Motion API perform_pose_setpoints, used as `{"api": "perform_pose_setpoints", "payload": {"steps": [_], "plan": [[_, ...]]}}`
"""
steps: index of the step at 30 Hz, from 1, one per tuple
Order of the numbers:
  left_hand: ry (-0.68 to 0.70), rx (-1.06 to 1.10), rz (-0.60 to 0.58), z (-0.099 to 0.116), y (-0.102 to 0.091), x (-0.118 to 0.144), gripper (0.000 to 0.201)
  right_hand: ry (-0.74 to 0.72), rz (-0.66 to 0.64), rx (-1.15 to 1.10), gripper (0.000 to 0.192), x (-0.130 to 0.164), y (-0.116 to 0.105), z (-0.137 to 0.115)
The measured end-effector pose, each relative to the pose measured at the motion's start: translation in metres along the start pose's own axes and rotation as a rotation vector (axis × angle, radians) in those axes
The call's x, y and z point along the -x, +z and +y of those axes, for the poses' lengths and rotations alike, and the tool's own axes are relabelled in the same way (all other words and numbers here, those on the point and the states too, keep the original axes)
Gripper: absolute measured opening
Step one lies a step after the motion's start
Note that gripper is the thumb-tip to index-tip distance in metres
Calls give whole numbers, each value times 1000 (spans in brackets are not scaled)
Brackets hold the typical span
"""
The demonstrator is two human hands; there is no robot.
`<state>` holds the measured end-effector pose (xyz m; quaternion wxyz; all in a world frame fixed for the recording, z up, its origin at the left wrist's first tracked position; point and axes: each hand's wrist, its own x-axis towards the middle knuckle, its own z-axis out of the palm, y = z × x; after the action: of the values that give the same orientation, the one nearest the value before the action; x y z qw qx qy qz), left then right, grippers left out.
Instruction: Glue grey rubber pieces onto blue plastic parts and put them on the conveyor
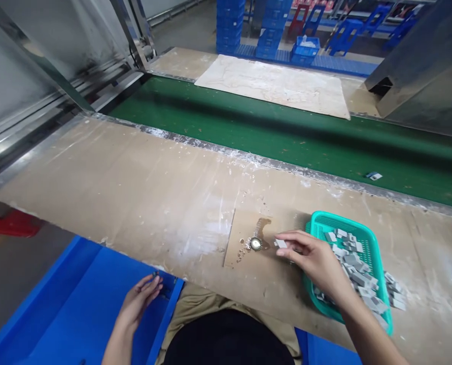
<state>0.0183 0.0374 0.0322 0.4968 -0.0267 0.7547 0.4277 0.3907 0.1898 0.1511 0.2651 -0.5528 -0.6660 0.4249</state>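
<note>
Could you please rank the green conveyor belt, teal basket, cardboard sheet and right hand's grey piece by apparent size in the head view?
Largest to smallest:
1. Green conveyor belt
2. Teal basket
3. Cardboard sheet
4. Grey piece in the right hand

Small rectangular pale-grey block [281, 244] looks plain, as do the heaped light-grey blocks [358, 279]; rectangular turquoise-green plastic basket [343, 217] shows a fine perforated pattern. Long tan tabletop [153, 177] carries white streaks and flecks; thin light-brown cardboard rectangle [244, 221] bears a darker brown stain [266, 236]. Conveyor belt [248, 121] is deep green, large rectangular plastic bin [58, 304] vivid blue.
</note>
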Motion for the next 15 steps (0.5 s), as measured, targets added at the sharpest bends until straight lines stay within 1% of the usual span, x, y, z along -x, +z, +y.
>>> {"api": "perform_pose_setpoints", "payload": {"steps": [2,3,5,8,11,15], "plan": [[-23,13,-37,7,-2,12,32,-126,-22,98,21,-5,12,1],[-26,21,-51,10,-2,17,33,-178,-45,129,22,-6,17,2],[-21,38,-69,15,-1,25,35,-235,-80,180,26,-7,25,4],[-11,57,-86,18,1,31,37,-247,-68,259,28,-5,32,5],[-5,64,-119,20,3,32,40,-251,-59,303,27,-4,34,5],[13,76,-224,25,5,37,41,-315,-87,298,26,-5,36,4]]}}
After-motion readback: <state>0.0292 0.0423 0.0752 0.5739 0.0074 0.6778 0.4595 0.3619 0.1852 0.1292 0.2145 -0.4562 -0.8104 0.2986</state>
